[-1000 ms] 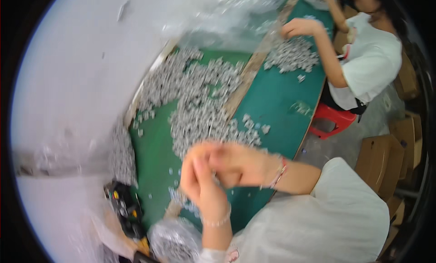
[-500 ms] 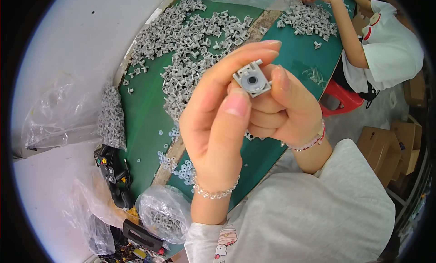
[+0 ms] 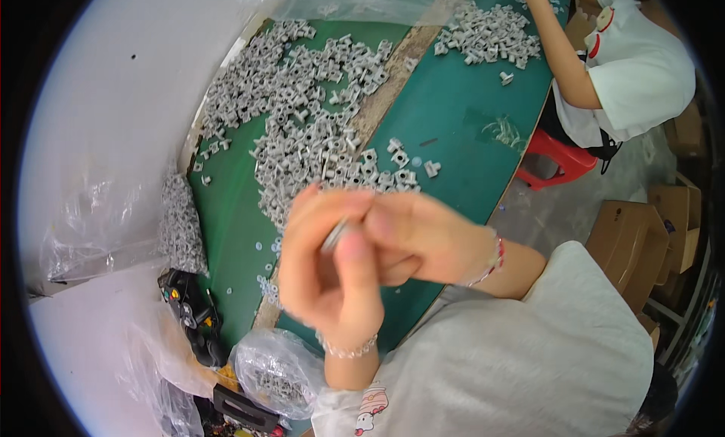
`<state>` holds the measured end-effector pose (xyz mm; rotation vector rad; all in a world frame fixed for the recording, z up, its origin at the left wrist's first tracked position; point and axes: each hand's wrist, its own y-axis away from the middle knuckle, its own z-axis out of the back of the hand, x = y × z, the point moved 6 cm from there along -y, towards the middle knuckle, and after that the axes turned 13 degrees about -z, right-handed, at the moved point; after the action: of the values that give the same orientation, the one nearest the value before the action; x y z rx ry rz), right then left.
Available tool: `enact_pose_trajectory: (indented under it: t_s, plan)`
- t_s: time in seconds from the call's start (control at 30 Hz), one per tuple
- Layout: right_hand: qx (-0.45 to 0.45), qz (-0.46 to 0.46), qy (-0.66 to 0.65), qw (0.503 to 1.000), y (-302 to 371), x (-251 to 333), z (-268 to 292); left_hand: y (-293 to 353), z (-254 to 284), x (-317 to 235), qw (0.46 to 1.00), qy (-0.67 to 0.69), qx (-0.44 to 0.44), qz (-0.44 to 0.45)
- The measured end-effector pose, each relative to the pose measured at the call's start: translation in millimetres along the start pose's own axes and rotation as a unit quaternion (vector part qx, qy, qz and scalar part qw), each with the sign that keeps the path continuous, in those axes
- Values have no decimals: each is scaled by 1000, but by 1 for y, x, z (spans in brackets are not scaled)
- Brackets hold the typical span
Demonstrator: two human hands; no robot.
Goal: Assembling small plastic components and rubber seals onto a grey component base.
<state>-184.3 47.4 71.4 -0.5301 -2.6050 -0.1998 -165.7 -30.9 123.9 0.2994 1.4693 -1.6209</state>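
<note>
My left hand [image 3: 328, 274] is closed, thumb and fingers pinching a small grey plastic part [image 3: 334, 235], seen nearly edge-on and blurred. Against it comes my right hand [image 3: 423, 237], fingers curled and thumb pressed in beside the left fingertips. Whether the right fingers also grip the part is hidden. Just beyond both hands lies a large spread of similar grey plastic parts [image 3: 302, 146] on the green table [image 3: 445, 127]. Small translucent bluish rings [image 3: 268, 288] are scattered by my left hand.
Another person's arm [image 3: 570, 63] reaches over a second heap of grey parts [image 3: 491, 35] at the far right. To the left are a filled bag of parts [image 3: 181, 225] and a black game controller [image 3: 189, 316]. A clear bag [image 3: 279, 369] sits near my left forearm. A red stool [image 3: 559, 161] stands beyond the table edge.
Both hands have come down and slightly left, together. The grey part has turned from face-on to nearly edge-on, sunk between the fingers. Parts on the table behind the hands now show.
</note>
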Motion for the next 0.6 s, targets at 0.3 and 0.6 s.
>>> enact_pose_trajectory:
  t_s: [0.3,0.6]
  plan:
    - [-162,24,-129,978,21,11,71,107,193,-52,828,-517,-165,142]
    - [-272,180,49,944,34,62,98,176,225,-23,761,-580,69,283]
